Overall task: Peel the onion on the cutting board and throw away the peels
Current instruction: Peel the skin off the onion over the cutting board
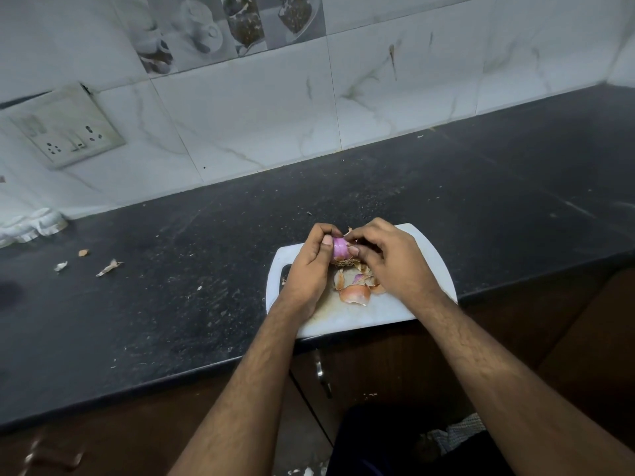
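Fingers [318, 235] of the left hand [307, 269] curl round the far side of the onion [341, 249], with the thumb pressed on its near left face; the bulb is thus clasped and held just above the cutting board [360, 314], its purple flesh bare where it shows between the two hands and its dry root tuft hanging at the bottom. Going from the left of the scene: a switch and socket plate [65, 127] sits on the marbled wall tiles; below it a crumpled white cloth [29, 226] lies at the back of the dark countertop [171, 269]; a few pale loose scraps [109, 267] lie on the counter, well apart from the board. Next comes the white board itself, at the counter's front edge, its handle slot near the left wrist; on it, just below the onion and between the wrists, lies a small heap of peels [355, 293], orange-brown with one purplish piece. To the right, the right hand [388, 259] closes on the onion's right side; its thumb tip rests against the bulb and its fingers bend over the top, pinching a strip of dry skin that sticks up at the crown. Both bare forearms reach up from the bottom edge.
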